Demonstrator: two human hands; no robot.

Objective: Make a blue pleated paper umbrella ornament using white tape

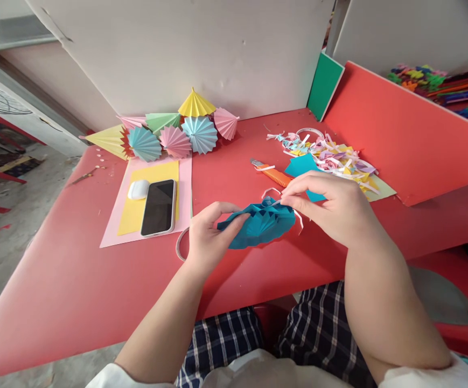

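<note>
A blue pleated paper fan (260,226), folded into a round, is held above the red table. My left hand (213,229) grips its left edge between thumb and fingers. At the upper right edge of the fan, my right hand (325,202) is closed in a pinch, with a thin pale strip at its fingertips. Part of a white tape ring (181,245) shows behind my left hand. Just beyond my right hand lie an orange utility knife (273,173) and blue paper pieces (301,164).
Several pleated paper umbrellas (199,134) stand at the back of the red table (76,269). A phone (159,207) and white earbud case (138,189) rest on yellow and pink sheets. Paper scraps (339,159) are heaped by a red board (403,134); a green board (325,86) adjoins it.
</note>
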